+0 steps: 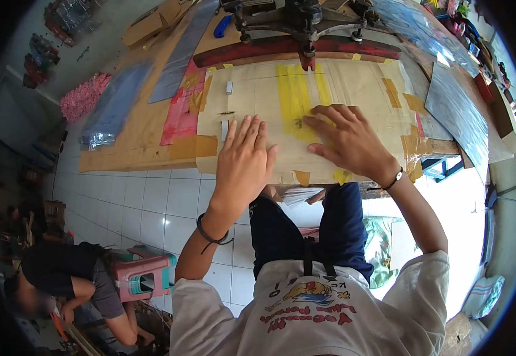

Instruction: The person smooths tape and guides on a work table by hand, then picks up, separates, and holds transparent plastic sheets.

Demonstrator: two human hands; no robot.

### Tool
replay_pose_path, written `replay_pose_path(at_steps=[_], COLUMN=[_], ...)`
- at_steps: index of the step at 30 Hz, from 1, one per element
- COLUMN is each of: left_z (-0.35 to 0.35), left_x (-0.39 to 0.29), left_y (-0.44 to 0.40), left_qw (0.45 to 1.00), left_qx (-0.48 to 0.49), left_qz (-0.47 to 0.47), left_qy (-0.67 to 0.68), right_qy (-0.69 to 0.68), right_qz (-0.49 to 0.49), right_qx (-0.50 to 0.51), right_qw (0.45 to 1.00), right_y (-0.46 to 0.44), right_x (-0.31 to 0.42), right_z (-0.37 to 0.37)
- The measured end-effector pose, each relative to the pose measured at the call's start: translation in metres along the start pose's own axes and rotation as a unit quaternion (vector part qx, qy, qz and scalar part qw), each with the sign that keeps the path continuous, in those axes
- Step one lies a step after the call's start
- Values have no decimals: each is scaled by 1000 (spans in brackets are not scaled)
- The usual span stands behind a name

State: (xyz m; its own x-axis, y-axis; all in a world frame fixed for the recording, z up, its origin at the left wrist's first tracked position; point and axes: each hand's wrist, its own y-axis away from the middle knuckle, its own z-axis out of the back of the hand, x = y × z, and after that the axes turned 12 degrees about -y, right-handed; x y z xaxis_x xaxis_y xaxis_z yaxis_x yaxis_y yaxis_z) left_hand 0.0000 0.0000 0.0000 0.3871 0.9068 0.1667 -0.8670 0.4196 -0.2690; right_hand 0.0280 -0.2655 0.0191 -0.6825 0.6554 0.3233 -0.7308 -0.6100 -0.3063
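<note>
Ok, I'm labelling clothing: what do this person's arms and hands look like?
The left hand is ungloved, a dark bracelet at its wrist; the right hand, also ungloved, has a thin cord with a pale bead. Sleeves are short and pale.

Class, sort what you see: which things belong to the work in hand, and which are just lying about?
Probably part of the work:
- taped work surface, under the left hand and right hand
- yellow tape on it
- red bar along its far side

Probably just lying about:
- pink pile
- cardboard box
- blue object beyond the bar's left end
</note>
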Motion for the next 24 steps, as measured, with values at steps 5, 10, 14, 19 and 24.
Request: replay_pose_path(at_steps=[5,10,14,19,24], left_z=[-3,-1,-8,-4,-11], left_x=[-7,-40,-29,-12,4], left_y=[9,20,9,0,-6], left_qw=[995,987,992,996,998], left_qx=[-97,-100,-92,-73,-57], left_qz=[1,-51,-35,-14,6], left_qy=[6,114,85,55,35], right_qy=[32,51,63,49,33], right_qz=[0,-36,-58,-85,-75], right_qx=[-38,-26,-12,-3,-34], right_qw=[999,998,996,995,996], right_y=[10,2,-15,-10,-7], right_x=[-8,-5,-10,-16,-16], right_z=[-5,-6,-6,2,1])
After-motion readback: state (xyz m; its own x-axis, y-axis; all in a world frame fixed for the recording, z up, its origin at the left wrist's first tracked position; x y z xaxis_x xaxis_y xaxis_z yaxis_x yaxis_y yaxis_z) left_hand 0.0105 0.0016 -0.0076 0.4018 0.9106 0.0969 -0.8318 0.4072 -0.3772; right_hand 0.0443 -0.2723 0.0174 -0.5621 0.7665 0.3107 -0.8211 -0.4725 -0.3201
